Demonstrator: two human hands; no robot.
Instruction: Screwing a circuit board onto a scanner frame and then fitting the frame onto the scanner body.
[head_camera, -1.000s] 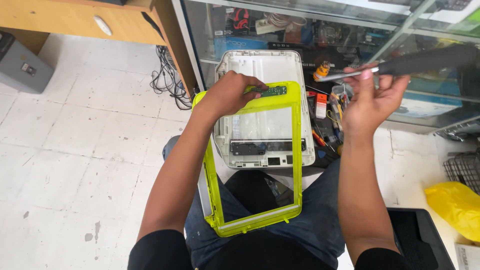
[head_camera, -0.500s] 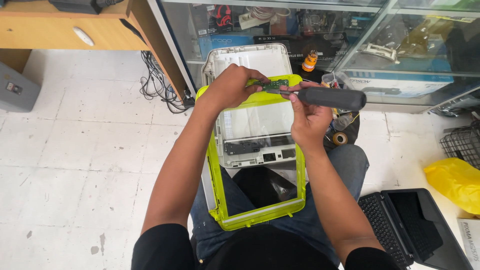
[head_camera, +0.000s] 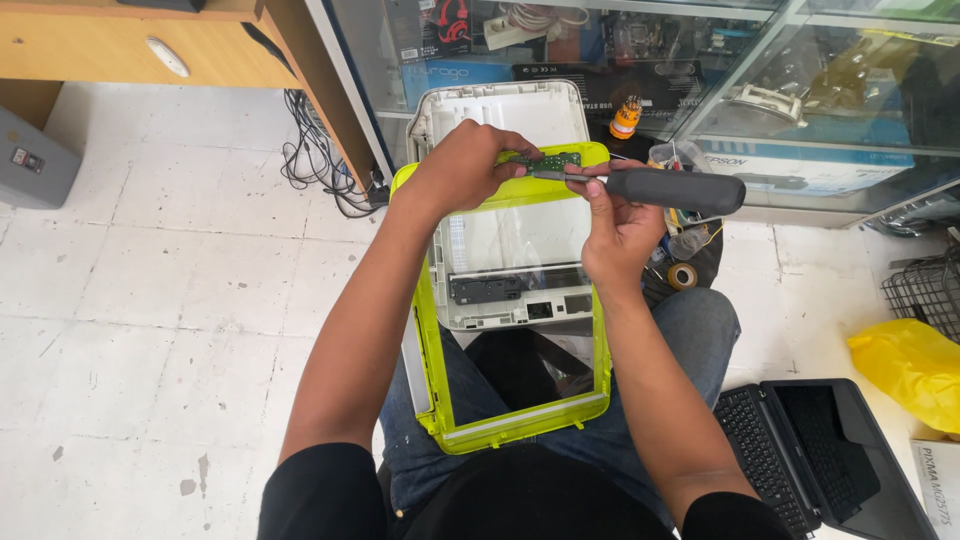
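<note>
Person seated on the tiled floor (head_camera: 150, 300), a lime-green frame (head_camera: 600, 350) propped on the lap and leaning away from the body toward a glass cabinet (head_camera: 760, 110).

Small green board (head_camera: 548, 160) sits at the frame's far top edge, long axis left to right. Left hand (head_camera: 465, 165) is closed over the board's left end, fingers curled round it and the frame rim, pinning it. Right hand (head_camera: 615, 215) is wrapped shut round a screwdriver (head_camera: 665, 187); the dark handle sticks out to the right, the shaft runs leftward, and the tip meets the board's right part. Both hands are at the board; the left covers more of it. The exact screw under the tip is too small to tell.

Behind the frame: white printer body (head_camera: 510, 290), its lid (head_camera: 500, 110) tipped up toward the cabinet.

Around: open laptop (head_camera: 810, 460) on the floor to the right, yellow bag (head_camera: 910, 365) beyond it, tape roll (head_camera: 683, 276) by the right knee, cables (head_camera: 315, 160) under a wooden desk (head_camera: 90, 50) to the left. Nothing lies between the hands and the board.
</note>
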